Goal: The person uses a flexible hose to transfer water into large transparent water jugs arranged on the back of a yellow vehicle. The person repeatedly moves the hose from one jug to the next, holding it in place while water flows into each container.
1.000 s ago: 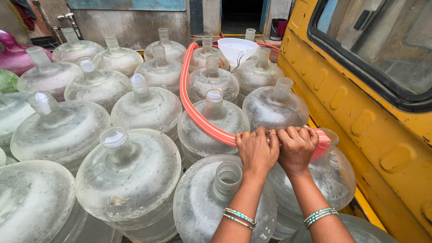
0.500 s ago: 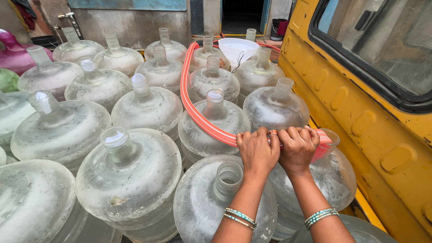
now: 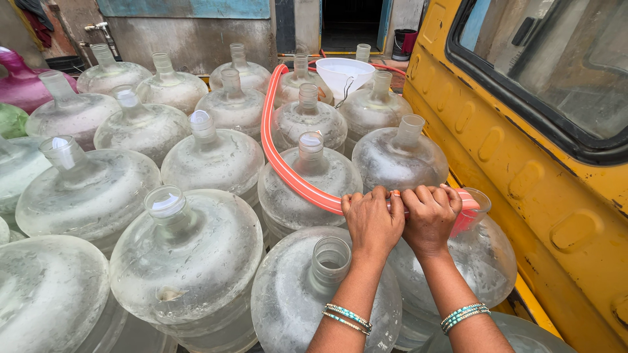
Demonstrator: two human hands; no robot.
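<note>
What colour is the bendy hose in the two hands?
The flexible plastic hose is orange-red with a pale stripe, seen in the head view.

A: Hose (image 3: 288, 171)?
B: Red-orange soft plastic, smooth, slight gloss, pale stripe.
A: Water jugs (image 3: 190, 255)?
B: Clear hard plastic, scuffed, cloudy, dull sheen. Funnel (image 3: 345, 73) is white plastic, matt.
A: Vehicle (image 3: 523, 170)?
B: Yellow painted metal, chipped and grimy; window glass glossy, black rubber trim.
A: Bangles (image 3: 347, 316)?
B: Shiny, look like metal or glass, cannot tell which.

Both hands (image 3: 400, 219) w/ tight grip on orange hose (image 3: 281, 163) over clear water jug (image 3: 481, 261), yellow vehicle (image 3: 523, 170) adj.
</note>
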